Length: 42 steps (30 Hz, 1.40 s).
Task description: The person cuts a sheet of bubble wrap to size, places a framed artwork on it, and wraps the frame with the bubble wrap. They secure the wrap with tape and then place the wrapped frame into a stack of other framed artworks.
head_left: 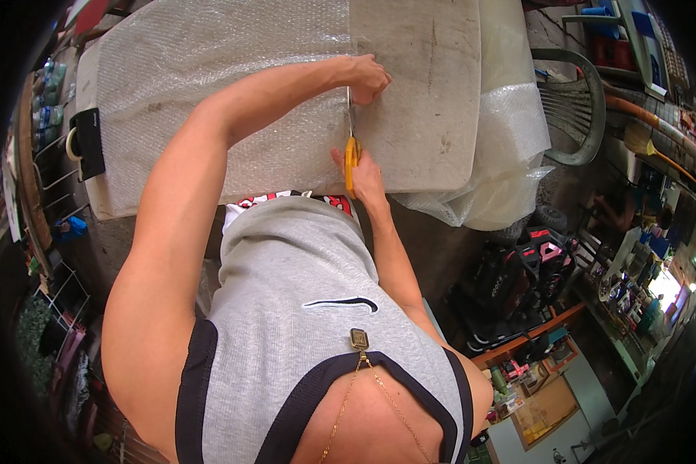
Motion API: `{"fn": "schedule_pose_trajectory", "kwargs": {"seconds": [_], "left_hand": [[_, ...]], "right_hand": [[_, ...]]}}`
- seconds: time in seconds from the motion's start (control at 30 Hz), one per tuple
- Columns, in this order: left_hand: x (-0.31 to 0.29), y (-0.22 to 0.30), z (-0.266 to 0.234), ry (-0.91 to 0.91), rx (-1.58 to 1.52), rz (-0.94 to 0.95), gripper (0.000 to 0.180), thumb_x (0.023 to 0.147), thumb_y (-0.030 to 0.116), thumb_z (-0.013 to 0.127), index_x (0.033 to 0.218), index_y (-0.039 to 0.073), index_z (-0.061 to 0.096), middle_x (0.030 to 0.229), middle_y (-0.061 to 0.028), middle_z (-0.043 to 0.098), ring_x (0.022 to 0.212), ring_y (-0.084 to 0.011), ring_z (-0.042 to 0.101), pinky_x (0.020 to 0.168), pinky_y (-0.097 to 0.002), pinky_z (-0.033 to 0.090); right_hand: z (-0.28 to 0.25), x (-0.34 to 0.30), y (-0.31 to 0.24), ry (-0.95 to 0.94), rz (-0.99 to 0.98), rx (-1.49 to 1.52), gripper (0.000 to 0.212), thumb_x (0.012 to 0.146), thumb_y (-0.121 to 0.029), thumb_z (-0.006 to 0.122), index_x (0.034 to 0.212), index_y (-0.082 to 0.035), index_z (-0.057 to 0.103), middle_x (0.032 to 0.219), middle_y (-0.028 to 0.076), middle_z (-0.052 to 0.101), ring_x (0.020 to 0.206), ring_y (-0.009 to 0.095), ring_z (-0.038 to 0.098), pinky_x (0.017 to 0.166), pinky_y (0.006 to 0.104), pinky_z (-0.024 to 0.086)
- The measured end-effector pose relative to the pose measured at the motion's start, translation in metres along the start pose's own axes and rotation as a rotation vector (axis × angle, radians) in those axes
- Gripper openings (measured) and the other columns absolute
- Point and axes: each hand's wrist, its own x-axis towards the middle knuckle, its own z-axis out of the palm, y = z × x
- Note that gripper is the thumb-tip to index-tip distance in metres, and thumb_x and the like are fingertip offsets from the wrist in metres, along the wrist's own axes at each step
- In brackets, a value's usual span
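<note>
The yellow-handled cutting tool [351,166] is what catches my eye from here. It sits over the near half of the tabletop [425,143], right at the straight edge of a sheet of bubble wrap [232,77]. Its long axis runs away from the person's body, almost in line with that edge; the thin metal blade [352,116] points to the far side, toward the left hand, and the butt of the handle points back at the person's waist.

The right hand [369,179] has the handle in its grasp, the thumb out on the left side of it and the other fingers on the right, closed around it with little gap.

The left hand [370,80] is farther out, reached across the wrap on a bent arm, just beyond the tip of the blade. Its fingers are curled in toward the palm, near the wrap's edge; I cannot tell from where I stand whether they are pinching any film.

The sheet lies flat over the left part of the tabletop, longer from side to side. At the left end a black object [90,143] lies by the rim, with a pale ring [72,145] beside it. More clear wrapping [510,135] drapes over the right end, near a dark slatted chair [572,108].
</note>
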Motion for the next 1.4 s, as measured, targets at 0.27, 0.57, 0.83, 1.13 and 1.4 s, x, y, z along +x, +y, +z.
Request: {"fn": "schedule_pose_trajectory", "kwargs": {"seconds": [0.27, 0.57, 0.83, 1.13, 1.4], "left_hand": [[0.007, -0.003, 0.005, 0.003, 0.016, -0.008, 0.028, 0.047, 0.012, 0.065, 0.074, 0.011, 0.071, 0.091, -0.0024, 0.062, 0.090, -0.0235, 0.061, 0.068, -0.0428, 0.042], [0.014, -0.003, 0.011, -0.021, -0.033, -0.059, 0.019, 0.055, 0.011, 0.056, 0.068, 0.009, 0.069, 0.092, -0.0022, 0.058, 0.096, -0.0228, 0.055, 0.073, -0.0446, 0.040], [0.014, -0.002, 0.008, -0.048, -0.030, -0.078, 0.018, 0.056, 0.011, 0.055, 0.068, 0.008, 0.068, 0.090, -0.0029, 0.057, 0.096, -0.0228, 0.055, 0.070, -0.0447, 0.038], [0.015, -0.003, 0.008, -0.058, -0.071, -0.064, 0.013, 0.057, 0.011, 0.056, 0.064, 0.007, 0.067, 0.091, -0.0032, 0.057, 0.095, -0.0233, 0.054, 0.071, -0.0463, 0.038], [0.021, -0.006, 0.008, -0.068, -0.059, -0.094, 0.031, 0.049, 0.013, 0.069, 0.078, 0.006, 0.072, 0.085, -0.0086, 0.068, 0.085, -0.0265, 0.062, 0.068, -0.0417, 0.042]], "right_hand": [[0.002, -0.002, 0.003, 0.000, -0.041, 0.027, 0.085, 0.075, -0.075, 0.050, 0.088, 0.008, 0.059, 0.085, 0.030, 0.061, 0.089, 0.042, 0.062, 0.076, 0.0450, 0.046], [0.000, 0.005, 0.004, 0.000, -0.067, 0.019, 0.080, 0.076, -0.069, 0.056, 0.098, 0.009, 0.057, 0.094, 0.034, 0.061, 0.096, 0.047, 0.059, 0.079, 0.0472, 0.046], [0.001, 0.013, 0.002, -0.021, -0.032, 0.018, 0.081, 0.076, -0.069, 0.055, 0.097, 0.010, 0.058, 0.092, 0.035, 0.060, 0.096, 0.048, 0.058, 0.079, 0.0473, 0.046], [-0.001, 0.013, 0.001, 0.011, -0.076, 0.045, 0.083, 0.075, -0.071, 0.055, 0.094, 0.009, 0.060, 0.088, 0.034, 0.061, 0.093, 0.047, 0.060, 0.078, 0.0465, 0.046], [-0.005, 0.018, -0.005, -0.073, 0.005, 0.100, 0.085, 0.075, -0.072, 0.053, 0.094, 0.010, 0.060, 0.091, 0.034, 0.061, 0.097, 0.046, 0.059, 0.080, 0.0457, 0.046]]}}
